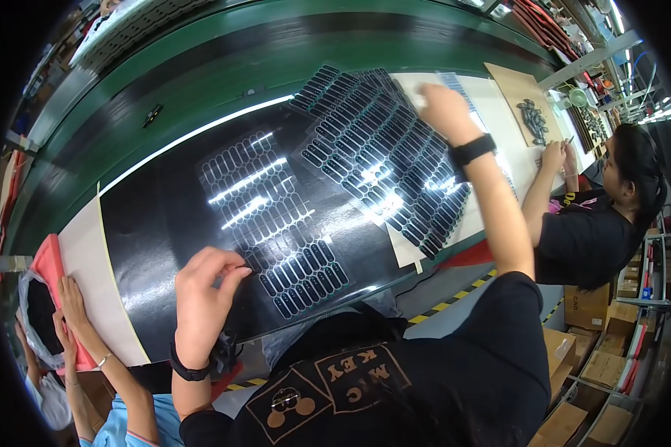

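Observation:
A clear sheet of oval stickers [303, 279] lies on the black work mat [156, 223] in front of me. Dark ovals fill its near end; farther up, only clear outlines show. My left hand [210, 287] is at the sheet's near left edge, thumb and forefinger pinched together over a tiny dark bit I cannot make out. Farther right, several sheets full of dark oval stickers [384, 145] overlap in a fanned pile. My right hand [449, 115] is raised at the pile's far right edge; motion smears its fingers, so what they hold cannot be seen.
Behind the mat runs a green conveyor belt [224, 59] with a small dark part [153, 115] on it. At right, a co-worker handles small parts beside a board [511, 97]. At left, another person's hands touch a red foam-edged bin [50, 261].

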`<action>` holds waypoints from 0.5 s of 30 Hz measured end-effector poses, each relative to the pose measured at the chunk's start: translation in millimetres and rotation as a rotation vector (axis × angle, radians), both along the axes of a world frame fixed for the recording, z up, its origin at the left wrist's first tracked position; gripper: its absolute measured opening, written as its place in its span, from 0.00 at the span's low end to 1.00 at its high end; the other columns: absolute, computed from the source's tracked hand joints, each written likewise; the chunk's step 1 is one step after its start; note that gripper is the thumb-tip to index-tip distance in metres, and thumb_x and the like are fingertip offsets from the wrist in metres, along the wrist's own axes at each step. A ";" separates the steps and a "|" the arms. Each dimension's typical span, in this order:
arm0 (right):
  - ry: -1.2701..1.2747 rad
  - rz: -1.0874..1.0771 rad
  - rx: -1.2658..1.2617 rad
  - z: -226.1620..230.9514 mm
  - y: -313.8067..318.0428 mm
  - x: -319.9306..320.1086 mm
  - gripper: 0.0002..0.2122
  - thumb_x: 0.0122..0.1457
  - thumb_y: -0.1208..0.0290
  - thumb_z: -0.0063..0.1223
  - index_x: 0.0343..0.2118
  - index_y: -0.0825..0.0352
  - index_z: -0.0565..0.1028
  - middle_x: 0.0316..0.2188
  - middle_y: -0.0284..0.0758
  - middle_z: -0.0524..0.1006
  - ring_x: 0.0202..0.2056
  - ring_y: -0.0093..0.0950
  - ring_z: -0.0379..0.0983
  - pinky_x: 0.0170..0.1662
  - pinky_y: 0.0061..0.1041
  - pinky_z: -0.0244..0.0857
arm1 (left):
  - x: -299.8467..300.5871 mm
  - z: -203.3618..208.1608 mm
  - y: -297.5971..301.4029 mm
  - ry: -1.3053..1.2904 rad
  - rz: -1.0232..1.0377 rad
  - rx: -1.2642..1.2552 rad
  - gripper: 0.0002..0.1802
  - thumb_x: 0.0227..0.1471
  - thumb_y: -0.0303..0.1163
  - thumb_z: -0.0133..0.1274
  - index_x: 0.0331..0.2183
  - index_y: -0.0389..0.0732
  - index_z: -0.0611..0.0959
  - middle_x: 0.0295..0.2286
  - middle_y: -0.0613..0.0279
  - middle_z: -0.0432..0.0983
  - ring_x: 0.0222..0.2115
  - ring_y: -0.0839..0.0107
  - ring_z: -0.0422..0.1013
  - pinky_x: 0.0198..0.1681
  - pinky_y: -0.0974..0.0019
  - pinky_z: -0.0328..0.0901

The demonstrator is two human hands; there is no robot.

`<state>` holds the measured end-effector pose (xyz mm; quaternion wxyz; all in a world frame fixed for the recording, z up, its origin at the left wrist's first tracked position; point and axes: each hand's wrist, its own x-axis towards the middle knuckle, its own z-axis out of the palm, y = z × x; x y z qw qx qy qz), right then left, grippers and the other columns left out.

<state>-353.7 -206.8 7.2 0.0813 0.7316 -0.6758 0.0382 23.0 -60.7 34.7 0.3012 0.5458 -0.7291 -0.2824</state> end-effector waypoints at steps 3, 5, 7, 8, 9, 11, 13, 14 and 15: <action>0.211 -0.163 0.185 -12.8 9.9 -50.9 0.07 0.41 0.75 0.47 0.26 0.69 0.68 0.24 0.44 0.72 0.29 0.41 0.69 0.32 0.34 0.64 | -6.2 0.8 -3.2 0.043 -0.039 -0.026 0.07 0.30 0.20 0.55 0.19 0.34 0.74 0.16 0.62 0.68 0.17 0.73 0.62 0.21 0.74 0.57; 0.238 -0.135 0.187 -37.2 10.3 -69.4 0.07 0.41 0.75 0.47 0.26 0.68 0.68 0.23 0.44 0.73 0.28 0.40 0.70 0.31 0.33 0.64 | -11.3 2.6 -6.1 0.048 -0.054 -0.038 0.07 0.30 0.20 0.56 0.18 0.35 0.74 0.16 0.62 0.68 0.17 0.74 0.62 0.21 0.74 0.56; 0.288 -0.079 0.202 -51.2 7.0 -71.7 0.07 0.41 0.74 0.47 0.26 0.68 0.69 0.21 0.42 0.73 0.26 0.38 0.71 0.28 0.32 0.65 | -14.1 5.3 -8.0 0.057 -0.084 -0.052 0.07 0.30 0.21 0.56 0.18 0.35 0.74 0.16 0.63 0.68 0.17 0.75 0.61 0.20 0.75 0.55; 0.284 -0.067 0.203 -50.6 5.1 -69.6 0.07 0.41 0.74 0.47 0.26 0.68 0.69 0.21 0.42 0.73 0.26 0.38 0.71 0.28 0.32 0.65 | -15.6 7.7 -8.9 0.051 -0.073 -0.050 0.07 0.30 0.21 0.56 0.18 0.35 0.74 0.16 0.63 0.68 0.17 0.75 0.61 0.20 0.75 0.55; 0.216 -0.073 0.164 -47.8 3.8 -69.6 0.07 0.41 0.74 0.48 0.26 0.68 0.68 0.22 0.43 0.73 0.26 0.39 0.70 0.29 0.33 0.65 | -18.3 11.4 -10.4 0.085 -0.074 -0.024 0.07 0.30 0.20 0.56 0.18 0.35 0.74 0.17 0.64 0.68 0.17 0.76 0.62 0.20 0.76 0.55; 0.075 -0.081 0.095 -32.4 3.9 -54.4 0.08 0.42 0.74 0.49 0.25 0.70 0.66 0.22 0.45 0.72 0.26 0.42 0.69 0.30 0.33 0.63 | -20.5 17.4 -14.0 0.150 -0.073 0.034 0.06 0.30 0.20 0.56 0.18 0.35 0.74 0.17 0.66 0.69 0.18 0.79 0.62 0.21 0.77 0.54; -0.230 0.023 0.022 -3.3 13.3 -16.1 0.08 0.43 0.76 0.49 0.26 0.70 0.64 0.19 0.41 0.72 0.23 0.34 0.70 0.27 0.26 0.64 | -22.9 23.2 -17.0 0.243 -0.043 0.098 0.06 0.31 0.21 0.56 0.19 0.36 0.75 0.18 0.67 0.69 0.18 0.80 0.62 0.21 0.78 0.54; -0.596 0.033 0.083 13.9 24.6 13.1 0.08 0.44 0.77 0.50 0.27 0.70 0.64 0.19 0.39 0.71 0.23 0.29 0.70 0.26 0.22 0.64 | -23.9 25.8 -16.4 0.347 -0.025 0.154 0.06 0.32 0.21 0.56 0.19 0.37 0.76 0.18 0.67 0.70 0.18 0.81 0.62 0.21 0.79 0.54; -0.958 0.032 0.152 29.2 39.4 42.4 0.08 0.44 0.79 0.50 0.28 0.70 0.64 0.20 0.36 0.71 0.23 0.24 0.70 0.25 0.18 0.63 | -25.6 28.5 -16.2 0.455 -0.010 0.210 0.05 0.33 0.22 0.57 0.19 0.37 0.76 0.18 0.68 0.71 0.18 0.83 0.63 0.22 0.79 0.55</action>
